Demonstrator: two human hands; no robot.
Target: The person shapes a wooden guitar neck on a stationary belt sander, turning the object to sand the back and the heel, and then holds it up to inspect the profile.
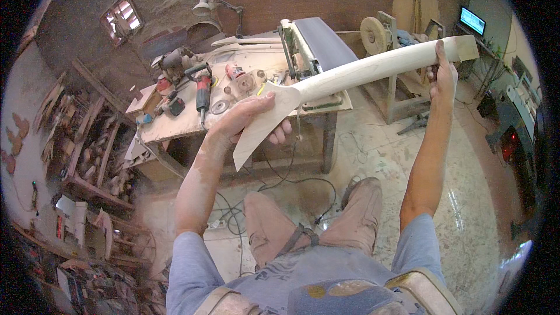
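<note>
A long, pale, curved wooden piece (pixel 361 77) is held up in front of me, slanting from lower left to upper right. Its left end flares into a flat, pointed shape, and its right end is squared off. My left hand (pixel 251 118) grips the flared end, thumb on top and fingertips showing past the lower edge. My right hand (pixel 443 76) clasps the piece near its far right end, with the thumb over its face and the fingers curled behind. Light dust coats my left forearm.
Behind the piece, a dusty workbench (pixel 169 131) carries a red-and-black angle grinder (pixel 203 90), other power tools and a desk lamp (pixel 202 7). A belt sander (pixel 326 44) stands at its right. Black cables (pixel 291 181) lie on the floor; shelves of wood scraps (pixel 87 151) line the left.
</note>
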